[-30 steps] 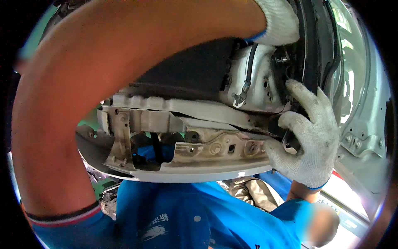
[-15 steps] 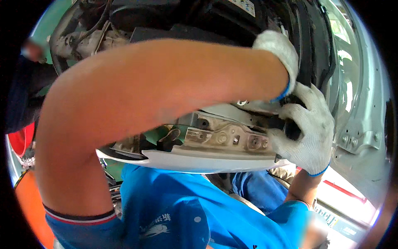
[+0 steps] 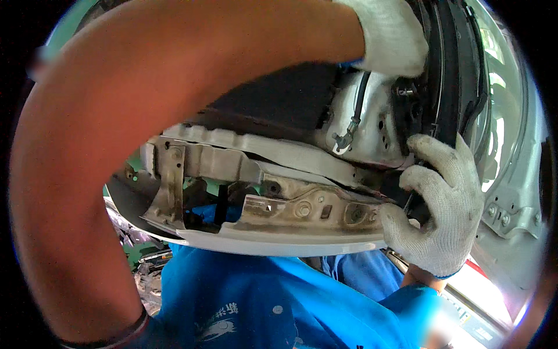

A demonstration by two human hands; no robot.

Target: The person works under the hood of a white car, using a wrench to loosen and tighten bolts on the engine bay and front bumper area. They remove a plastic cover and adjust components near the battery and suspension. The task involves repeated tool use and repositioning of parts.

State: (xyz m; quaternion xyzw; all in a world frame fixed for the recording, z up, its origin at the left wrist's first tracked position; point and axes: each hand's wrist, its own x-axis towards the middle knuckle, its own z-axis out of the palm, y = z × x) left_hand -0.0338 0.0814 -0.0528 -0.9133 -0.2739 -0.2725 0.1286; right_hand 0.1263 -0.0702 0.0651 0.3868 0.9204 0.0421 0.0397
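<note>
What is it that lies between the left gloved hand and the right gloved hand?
The head view shows it: between the left hand and the right hand lies a dark recess with a small silvery fitting.

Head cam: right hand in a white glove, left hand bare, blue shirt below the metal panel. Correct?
One slip: the left hand isn't bare; the head view shows it gloved in white, like the right hand. The blue shirt below the metal panel is right.
</note>
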